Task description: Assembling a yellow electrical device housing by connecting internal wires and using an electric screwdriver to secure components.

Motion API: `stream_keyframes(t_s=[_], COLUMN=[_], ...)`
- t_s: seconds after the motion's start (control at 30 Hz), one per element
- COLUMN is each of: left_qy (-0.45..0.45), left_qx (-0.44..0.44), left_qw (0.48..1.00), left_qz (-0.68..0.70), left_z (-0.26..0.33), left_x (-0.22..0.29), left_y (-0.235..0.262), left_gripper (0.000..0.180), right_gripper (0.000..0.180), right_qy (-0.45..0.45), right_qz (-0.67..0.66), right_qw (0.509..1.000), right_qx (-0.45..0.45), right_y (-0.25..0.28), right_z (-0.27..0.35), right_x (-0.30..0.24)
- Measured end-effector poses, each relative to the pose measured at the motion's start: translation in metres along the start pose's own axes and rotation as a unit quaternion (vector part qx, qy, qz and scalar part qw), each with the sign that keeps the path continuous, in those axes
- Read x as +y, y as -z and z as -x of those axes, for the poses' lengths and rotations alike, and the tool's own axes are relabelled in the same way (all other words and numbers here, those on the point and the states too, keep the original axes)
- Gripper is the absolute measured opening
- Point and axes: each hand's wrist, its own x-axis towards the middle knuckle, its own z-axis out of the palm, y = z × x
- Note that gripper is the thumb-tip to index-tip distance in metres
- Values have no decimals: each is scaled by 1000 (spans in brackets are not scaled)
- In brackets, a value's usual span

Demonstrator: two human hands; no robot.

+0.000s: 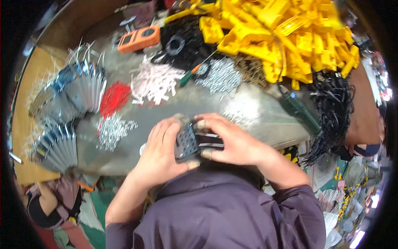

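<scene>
Head view: left hand (159, 151) and right hand (232, 141) together, both clamped on small grey perforated panel (186, 141). Judged light, stiff, likely plastic; edge grip by fingertips suits best.

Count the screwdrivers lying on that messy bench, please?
1: a screwdriver with a green and orange handle, between the pink strips and silver screws. Others may hide under piles.

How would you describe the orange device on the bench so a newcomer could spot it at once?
Start at the big heap of yellow plastic parts at the far side of the grey worktop. Look left past the black ring to the orange rectangular handheld device. It is the only orange box there, with dark windows on its face.
</scene>
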Motion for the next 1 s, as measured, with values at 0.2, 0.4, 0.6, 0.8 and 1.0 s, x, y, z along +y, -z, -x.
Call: stream_keyframes(t_s=[0.2, 0.4, 0.6, 0.8, 1.0], left_qy=[19, -14, 6, 30, 37], left_qx=[-40, -6, -24, -27, 138], left_qw=[999, 1000, 1000, 999, 983], left_qz=[-1, -17, -17, -35, 115], left_z=[-10, -14, -18, -5, -8], left_x=[4, 3, 8, 8, 9], left_y=[-7, -14, -12, -14, 52], left_gripper=[81, 74, 73, 85, 99], right_gripper=[49, 51, 45, 28, 19], right_qy=[-146, -131, -94, -79, -95], right_qz=[-146, -122, -77, 24, -12], right_qw=[975, 972, 982, 996, 960], right_qx=[-88, -151, -145, 32, 264], right_y=[14, 20, 39, 97, 161], right_z=[10, 9, 8, 19, 46], right_x=[-15, -14, -10, -26, -47])
